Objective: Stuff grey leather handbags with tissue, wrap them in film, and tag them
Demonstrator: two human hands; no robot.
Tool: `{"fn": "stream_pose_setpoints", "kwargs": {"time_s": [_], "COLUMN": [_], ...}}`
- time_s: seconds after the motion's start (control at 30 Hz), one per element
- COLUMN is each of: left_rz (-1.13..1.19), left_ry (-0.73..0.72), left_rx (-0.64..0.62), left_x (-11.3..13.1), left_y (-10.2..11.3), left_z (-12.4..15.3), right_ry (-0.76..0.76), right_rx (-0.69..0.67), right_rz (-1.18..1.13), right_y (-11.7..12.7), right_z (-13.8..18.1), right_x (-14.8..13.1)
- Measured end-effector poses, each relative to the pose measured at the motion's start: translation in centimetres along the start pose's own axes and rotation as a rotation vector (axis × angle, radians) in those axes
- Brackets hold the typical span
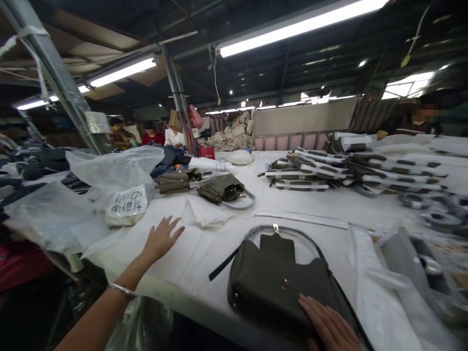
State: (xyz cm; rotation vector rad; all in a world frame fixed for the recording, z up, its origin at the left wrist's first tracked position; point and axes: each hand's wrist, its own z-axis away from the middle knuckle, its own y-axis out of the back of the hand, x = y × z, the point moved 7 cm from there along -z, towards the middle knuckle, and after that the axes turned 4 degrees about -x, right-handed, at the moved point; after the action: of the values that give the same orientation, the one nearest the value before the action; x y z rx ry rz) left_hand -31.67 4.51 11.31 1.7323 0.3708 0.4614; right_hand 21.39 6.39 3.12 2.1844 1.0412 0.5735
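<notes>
A dark olive handbag [266, 273] lies on the white-covered table in front of me, its flap turned back and its wrapped handle arching behind it. My right hand [331, 324] rests flat on the bag's lower right part, fingers stretched out; the thumb side is partly cut off by the frame. My left hand [162, 239] hovers over white sheets left of the bag, fingers spread and holding nothing. Beyond it stand two smaller-looking olive bags [223, 187], one with its mouth open. A clear plastic bag [126, 204] with handwriting on its label lies left of them.
Stacked olive bag pieces [310, 168] with white wrapping lie at the back right. A grey bin [405, 258] and rolls of tape [440, 219] stand on the right. A metal post [62, 73] rises at the left. Several people sit farther off.
</notes>
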Motion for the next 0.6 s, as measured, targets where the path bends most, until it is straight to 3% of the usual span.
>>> {"fn": "stream_pose_setpoints", "kwargs": {"time_s": [0.17,0.37,0.5,0.6], "left_rz": [-0.089,-0.111,-0.113,-0.068], "left_ry": [0.07,0.06,0.026,-0.013], "left_rx": [0.045,0.071,0.09,0.134], "left_x": [0.2,2.2,2.4,2.4], "left_y": [-3.3,-7.9,-8.6,-6.9], "left_z": [6.5,7.1,6.8,7.0], "right_ry": [-0.081,-0.082,-0.116,-0.165], "right_rx": [-0.077,-0.099,-0.103,-0.137], "right_rz": [-0.041,-0.048,-0.061,-0.099], "right_y": [0.0,0.1,0.8,1.5], "right_z": [0.2,0.0,-0.6,-1.5], "right_x": [-0.6,-0.9,-1.0,-0.8]}}
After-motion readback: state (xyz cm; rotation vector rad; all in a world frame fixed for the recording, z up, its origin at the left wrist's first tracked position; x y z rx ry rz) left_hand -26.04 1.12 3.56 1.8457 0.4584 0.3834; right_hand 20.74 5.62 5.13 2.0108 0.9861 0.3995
